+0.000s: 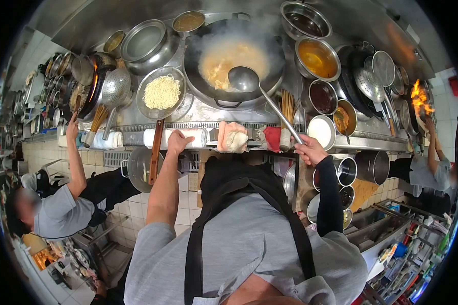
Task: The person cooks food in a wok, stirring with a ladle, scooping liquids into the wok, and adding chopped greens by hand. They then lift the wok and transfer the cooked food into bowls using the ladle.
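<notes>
Right hand, right of centre: wrapped round ladle handle. Left hand, left of centre: on towel; can't tell if gripping. Ladle bowl upper centre, within wok; likely stiff, bowl-heavy when full; best held at handle's end.

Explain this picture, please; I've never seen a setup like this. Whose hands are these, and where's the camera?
There's no machine: a person works bare-handed, and the one picture comes from a camera worn on their head, looking forward and down. The right hand grips a long ladle, its bowl over a steaming wok. The left hand is at a white towel; whether it grips it, I can't tell. The metal counter also holds noodles in a wooden-handled pan and a bowl of orange liquid.
</notes>
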{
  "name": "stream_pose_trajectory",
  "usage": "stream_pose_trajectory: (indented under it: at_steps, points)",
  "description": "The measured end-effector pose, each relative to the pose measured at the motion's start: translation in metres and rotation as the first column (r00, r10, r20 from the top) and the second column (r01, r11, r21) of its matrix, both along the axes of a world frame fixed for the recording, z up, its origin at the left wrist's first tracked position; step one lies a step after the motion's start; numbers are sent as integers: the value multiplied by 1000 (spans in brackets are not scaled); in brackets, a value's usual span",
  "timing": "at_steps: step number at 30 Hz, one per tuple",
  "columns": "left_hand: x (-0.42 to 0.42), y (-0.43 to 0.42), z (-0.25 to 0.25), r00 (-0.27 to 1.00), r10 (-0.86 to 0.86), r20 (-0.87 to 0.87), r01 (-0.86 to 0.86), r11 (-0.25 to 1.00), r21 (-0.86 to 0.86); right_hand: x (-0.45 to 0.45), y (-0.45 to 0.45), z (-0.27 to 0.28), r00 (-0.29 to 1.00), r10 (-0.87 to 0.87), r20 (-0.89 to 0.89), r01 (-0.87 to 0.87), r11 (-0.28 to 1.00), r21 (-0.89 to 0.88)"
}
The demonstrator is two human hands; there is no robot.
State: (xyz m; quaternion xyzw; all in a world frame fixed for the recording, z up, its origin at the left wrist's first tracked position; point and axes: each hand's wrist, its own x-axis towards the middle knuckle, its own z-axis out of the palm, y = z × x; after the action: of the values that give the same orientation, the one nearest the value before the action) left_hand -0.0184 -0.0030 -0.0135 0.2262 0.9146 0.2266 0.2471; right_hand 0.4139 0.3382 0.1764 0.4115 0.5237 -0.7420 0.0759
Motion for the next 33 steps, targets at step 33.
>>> stream_pose_trajectory:
  at_steps: [33]
  points:
    - [-1,1,-1,1000,-13,-4,13,1000,-26,-35,42,0,999,-21,-45,7,959,-282]
